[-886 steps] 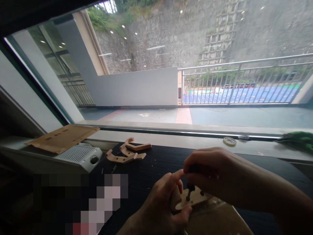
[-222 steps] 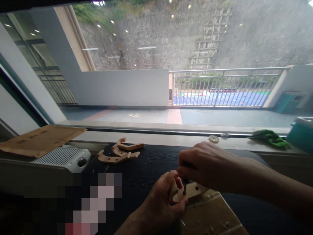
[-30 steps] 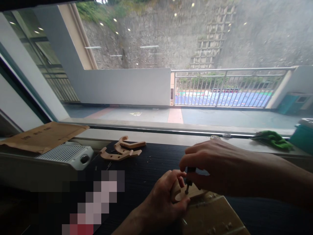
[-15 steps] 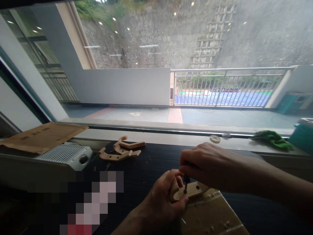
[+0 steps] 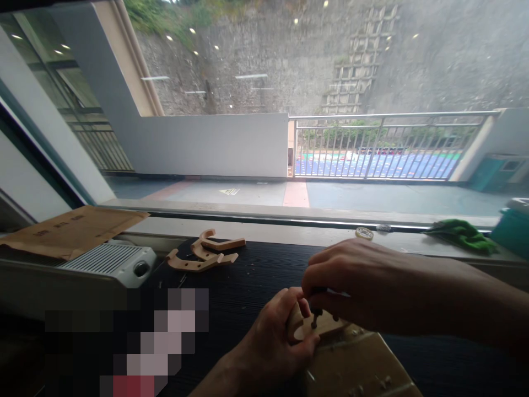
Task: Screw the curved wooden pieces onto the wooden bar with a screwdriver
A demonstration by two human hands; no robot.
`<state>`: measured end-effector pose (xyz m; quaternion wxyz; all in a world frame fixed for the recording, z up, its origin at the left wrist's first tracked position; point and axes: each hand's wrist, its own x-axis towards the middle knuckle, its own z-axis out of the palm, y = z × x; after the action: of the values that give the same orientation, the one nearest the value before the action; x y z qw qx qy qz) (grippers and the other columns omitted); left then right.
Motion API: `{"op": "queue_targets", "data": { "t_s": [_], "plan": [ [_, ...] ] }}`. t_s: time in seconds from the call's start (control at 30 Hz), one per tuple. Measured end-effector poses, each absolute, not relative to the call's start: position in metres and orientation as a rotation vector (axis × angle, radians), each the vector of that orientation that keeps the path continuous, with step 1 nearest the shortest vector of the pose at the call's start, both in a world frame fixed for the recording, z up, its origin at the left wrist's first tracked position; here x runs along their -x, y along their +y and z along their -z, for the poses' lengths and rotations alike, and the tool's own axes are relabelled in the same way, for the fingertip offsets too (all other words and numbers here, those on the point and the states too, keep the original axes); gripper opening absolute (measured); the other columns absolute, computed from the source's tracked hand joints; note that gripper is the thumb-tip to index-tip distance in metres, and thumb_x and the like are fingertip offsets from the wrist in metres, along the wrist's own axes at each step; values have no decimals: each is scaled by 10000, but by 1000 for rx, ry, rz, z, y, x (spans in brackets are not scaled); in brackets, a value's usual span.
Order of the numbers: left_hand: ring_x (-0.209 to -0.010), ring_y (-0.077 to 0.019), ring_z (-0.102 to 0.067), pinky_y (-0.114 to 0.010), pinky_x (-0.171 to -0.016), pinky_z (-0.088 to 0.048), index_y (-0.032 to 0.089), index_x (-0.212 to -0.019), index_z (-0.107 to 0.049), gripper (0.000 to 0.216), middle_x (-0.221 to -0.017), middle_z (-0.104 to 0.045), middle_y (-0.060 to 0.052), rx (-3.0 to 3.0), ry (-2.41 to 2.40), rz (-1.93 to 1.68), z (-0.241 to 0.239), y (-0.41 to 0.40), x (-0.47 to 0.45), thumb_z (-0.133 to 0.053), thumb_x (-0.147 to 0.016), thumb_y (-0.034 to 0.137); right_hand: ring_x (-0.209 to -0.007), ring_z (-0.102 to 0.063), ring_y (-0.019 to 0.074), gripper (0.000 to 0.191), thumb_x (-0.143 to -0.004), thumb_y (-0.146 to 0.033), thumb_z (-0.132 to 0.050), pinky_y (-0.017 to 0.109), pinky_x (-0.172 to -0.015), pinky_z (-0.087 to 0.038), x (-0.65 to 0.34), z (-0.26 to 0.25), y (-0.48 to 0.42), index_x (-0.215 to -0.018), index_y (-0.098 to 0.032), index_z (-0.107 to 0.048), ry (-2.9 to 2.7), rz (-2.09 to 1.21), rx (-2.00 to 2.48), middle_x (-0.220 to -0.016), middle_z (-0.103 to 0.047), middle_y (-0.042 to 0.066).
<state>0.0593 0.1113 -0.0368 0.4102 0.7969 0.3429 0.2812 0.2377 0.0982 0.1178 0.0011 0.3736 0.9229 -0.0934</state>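
Observation:
My left hand is closed around a small curved wooden piece, pressing it down on a cardboard box at the near edge. My right hand is closed on a short dark screwdriver held upright, its tip on a screw in the wooden piece. Most of the tool's handle is hidden inside my fingers.
Several more curved wooden pieces lie on the black ribbed mat. A white grilled appliance with cardboard on it sits at the left. A tape roll, green cloth and teal container rest along the window sill.
My right hand has shifted slightly on the screwdriver, its fingers turning over the wooden piece. My left hand keeps the same grip.

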Motion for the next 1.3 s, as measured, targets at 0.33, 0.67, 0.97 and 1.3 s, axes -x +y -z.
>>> {"op": "queue_targets", "data": {
  "t_s": [0.33,0.67,0.97,1.3],
  "plan": [
    [-707,-102,-472,-200,-633,-429,182,-930,-506,250,-830,-503,16,-2025,878,-726,37,112,-59,-620,-707,170,-513,-444,97,236,-921,-269,-444,252,-483,-244,-233,-106,101,-751,-178,-579,2849,86,-1360,-603,-566,-25],
    [-764,-121,-513,-216,-673,-447,208,-1102,-498,416,-911,-537,-6,-2019,850,-727,33,110,-60,-621,-707,160,-698,-548,98,91,-854,-209,-524,236,-600,-342,-246,-118,92,-824,-243,-603,2908,369,-1233,-779,-611,-63],
    [-798,-138,-526,-242,-733,-456,205,-1084,-512,422,-895,-555,-6,-2055,879,-737,30,112,-59,-631,-683,151,-681,-551,108,125,-887,-219,-494,233,-573,-347,-246,-109,104,-806,-217,-590,2876,433,-1240,-754,-625,-35],
    [-785,-150,-503,-241,-718,-456,202,-1030,-536,460,-845,-554,-4,-2108,801,-783,42,119,-58,-686,-597,164,-620,-518,88,113,-858,-185,-513,208,-530,-321,-243,-98,97,-792,-246,-581,2885,700,-1352,-717,-620,-67]
  ]
}}
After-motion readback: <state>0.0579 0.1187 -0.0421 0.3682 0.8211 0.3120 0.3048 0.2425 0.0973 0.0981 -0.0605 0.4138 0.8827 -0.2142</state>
